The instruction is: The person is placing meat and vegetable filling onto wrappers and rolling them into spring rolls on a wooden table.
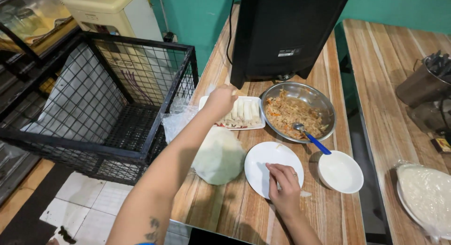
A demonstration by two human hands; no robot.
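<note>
On wooden table (324,212), seen from head camera: rolls, wrappers, filling.
At 12 o'clock, left hand (220,102) over white tray (204,102) of pale, slim rolls (244,111), fingers curled together, grip unclear. At 6 o'clock, right hand (283,188) resting fingertips, slightly apart, on bare round white plate (263,160). Wrapper stack (218,156) at 9 o'clock; steel bowl (319,97) of shredded orange-flecked filling at 1 o'clock.

Small white label (288,52) low on black speaker back; clear plastic pkg (177,119), maybe a bag, by tray.

Head-worn view, steeply down, close
</note>
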